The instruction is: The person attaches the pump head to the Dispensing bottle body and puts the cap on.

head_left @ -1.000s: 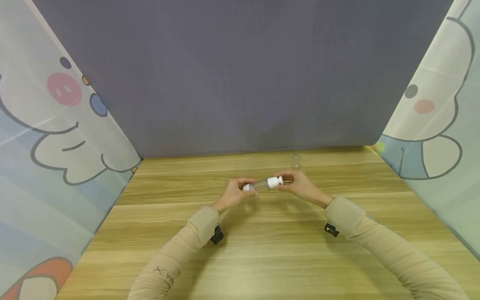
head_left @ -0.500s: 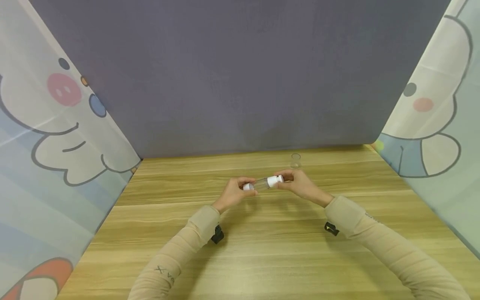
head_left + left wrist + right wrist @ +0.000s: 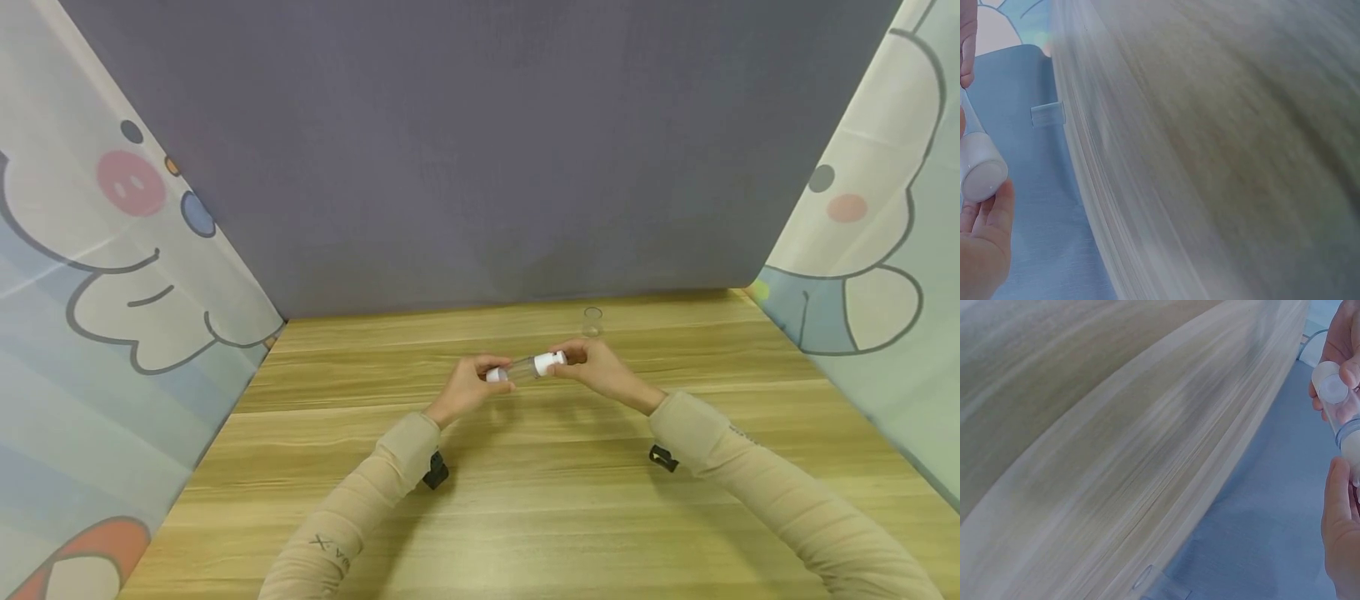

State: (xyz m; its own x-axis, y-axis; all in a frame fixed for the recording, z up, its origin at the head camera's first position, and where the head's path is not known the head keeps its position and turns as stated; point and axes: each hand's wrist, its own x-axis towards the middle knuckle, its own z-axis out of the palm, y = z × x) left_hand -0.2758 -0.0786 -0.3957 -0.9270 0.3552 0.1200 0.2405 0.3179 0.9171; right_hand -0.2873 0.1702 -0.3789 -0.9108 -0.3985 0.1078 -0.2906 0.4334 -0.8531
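Note:
A small clear pump bottle [image 3: 522, 368] with a white base and a white collar and head is held in the air, lying nearly sideways. My left hand [image 3: 467, 388] grips the white base end between thumb and fingers. At the other end, my right hand [image 3: 603, 375] pinches the white head. In the left wrist view the bottle's round white base [image 3: 984, 178] faces the camera. The right wrist view shows its clear barrel [image 3: 1342, 412] between the two hands. Behind the right hand a clear cylindrical cap [image 3: 592, 322] stands on the table.
The wood-grain table [image 3: 480, 508] spreads beneath both arms. A dark grey panel [image 3: 480, 167] rises at its back edge. Cartoon-printed curtains [image 3: 135, 275] line both sides. Black wrist devices [image 3: 435, 472] hang under the sleeves.
My right fingers and thumb have shifted slightly on the white head. My left hand and the bottle stay in almost the same place.

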